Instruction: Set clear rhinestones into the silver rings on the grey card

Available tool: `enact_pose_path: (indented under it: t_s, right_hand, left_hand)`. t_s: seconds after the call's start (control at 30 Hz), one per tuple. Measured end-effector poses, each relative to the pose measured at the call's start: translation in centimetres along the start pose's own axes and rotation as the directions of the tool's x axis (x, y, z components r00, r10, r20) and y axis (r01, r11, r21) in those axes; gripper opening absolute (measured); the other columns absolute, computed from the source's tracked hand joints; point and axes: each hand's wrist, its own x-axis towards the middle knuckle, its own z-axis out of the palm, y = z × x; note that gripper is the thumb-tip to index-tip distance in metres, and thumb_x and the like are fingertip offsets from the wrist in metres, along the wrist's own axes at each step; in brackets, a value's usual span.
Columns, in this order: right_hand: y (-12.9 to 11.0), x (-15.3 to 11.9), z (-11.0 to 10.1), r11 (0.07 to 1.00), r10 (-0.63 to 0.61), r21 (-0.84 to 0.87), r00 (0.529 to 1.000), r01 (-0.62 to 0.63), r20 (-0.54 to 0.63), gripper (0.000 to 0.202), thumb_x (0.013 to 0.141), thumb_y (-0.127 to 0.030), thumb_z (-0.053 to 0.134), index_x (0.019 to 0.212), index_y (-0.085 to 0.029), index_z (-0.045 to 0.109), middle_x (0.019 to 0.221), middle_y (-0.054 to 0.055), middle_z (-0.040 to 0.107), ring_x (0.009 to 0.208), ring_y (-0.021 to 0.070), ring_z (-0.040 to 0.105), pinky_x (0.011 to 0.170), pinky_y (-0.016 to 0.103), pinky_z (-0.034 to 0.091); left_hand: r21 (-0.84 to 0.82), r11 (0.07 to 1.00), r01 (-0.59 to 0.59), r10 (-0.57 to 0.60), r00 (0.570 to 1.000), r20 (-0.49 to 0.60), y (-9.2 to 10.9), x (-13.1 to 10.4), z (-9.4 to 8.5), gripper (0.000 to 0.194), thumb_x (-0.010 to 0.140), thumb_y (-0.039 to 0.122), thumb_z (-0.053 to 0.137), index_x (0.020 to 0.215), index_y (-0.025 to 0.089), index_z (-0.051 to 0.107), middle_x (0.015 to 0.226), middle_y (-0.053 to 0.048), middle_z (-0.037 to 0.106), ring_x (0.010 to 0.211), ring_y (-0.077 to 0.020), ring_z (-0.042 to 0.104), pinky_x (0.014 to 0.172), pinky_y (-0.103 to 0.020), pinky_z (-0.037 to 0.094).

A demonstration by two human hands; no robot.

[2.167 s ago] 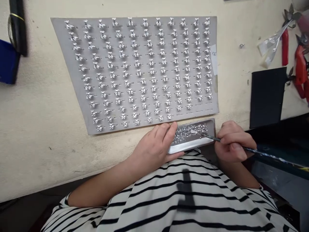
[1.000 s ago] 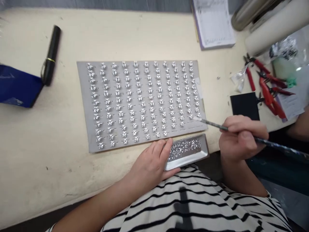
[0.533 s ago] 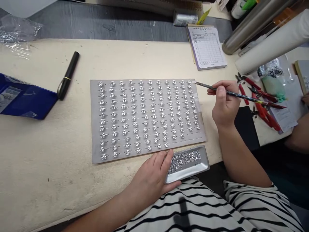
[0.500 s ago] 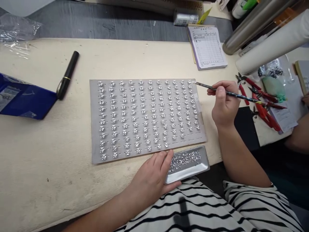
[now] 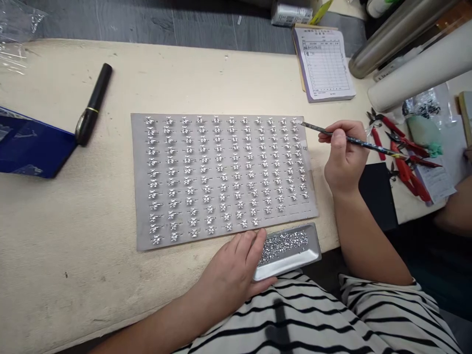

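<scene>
A grey board lies on the table, bearing rows of small silvery pieces that stand in slits. My right hand pinches a thin brush-like stick; its pale tip is at the top piece of the rightmost row, near the board's upper right corner. Below the board, my left hand grips the left end of a shallow metal tray, thumb under the near side and fingers at the far side. Tiny shiny stones are spread in the tray. Several slits at the board's lower right hold no piece.
A black pen leans by a blue box at left. A notepad lies at the back, beside a white roll. Red-handled pliers lie at right, near another person's arm. Clear plastic is at upper left.
The camera view has shifted slightly. The stick's tip has come from just beside the board's top right edge to the top right piece. My left hand still grips the tray.
</scene>
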Motion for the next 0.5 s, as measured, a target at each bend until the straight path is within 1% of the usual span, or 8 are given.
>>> enact_pose_path:
  t_s: [0.17,0.3,0.5]
  right_hand:
    - [0.25,0.06,-0.04,1.0,-0.007,0.003,1.0,0.007,0.004,0.022,0.098,-0.038,0.049,0.092,-0.023,0.065,0.086,-0.002,0.062,0.079,0.0089,0.066,0.076,0.031,0.055]
    - [0.36,0.14,-0.09,1.0,-0.014,0.01,1.0,0.014,-0.016,0.024,0.098,-0.041,0.05,0.092,-0.024,0.065,0.087,-0.002,0.062,0.077,0.009,0.065,0.076,0.032,0.055]
    - [0.61,0.2,-0.11,1.0,-0.017,-0.021,1.0,0.017,-0.006,0.026,0.098,-0.043,0.048,0.093,-0.024,0.064,0.086,-0.001,0.062,0.076,0.0096,0.064,0.075,0.033,0.056]
  left_hand:
    - [-0.008,1.0,-0.002,0.002,1.0,-0.007,0.0,0.12,-0.15,0.074,0.102,0.064,0.032,0.14,0.002,0.041,0.116,-0.019,0.066,0.103,-0.0277,0.067,0.084,-0.039,0.061]
    - [-0.011,1.0,-0.003,0.003,1.0,-0.008,0.06,0.15,-0.15,0.074,0.102,0.064,0.03,0.14,0.001,0.042,0.116,-0.019,0.066,0.103,-0.0279,0.067,0.083,-0.039,0.062]
    - [-0.017,1.0,-0.006,0.006,1.0,-0.009,-0.03,0.14,-0.05,0.074,0.102,0.064,0.031,0.14,0.001,0.042,0.116,-0.018,0.065,0.103,-0.0276,0.067,0.083,-0.039,0.061]
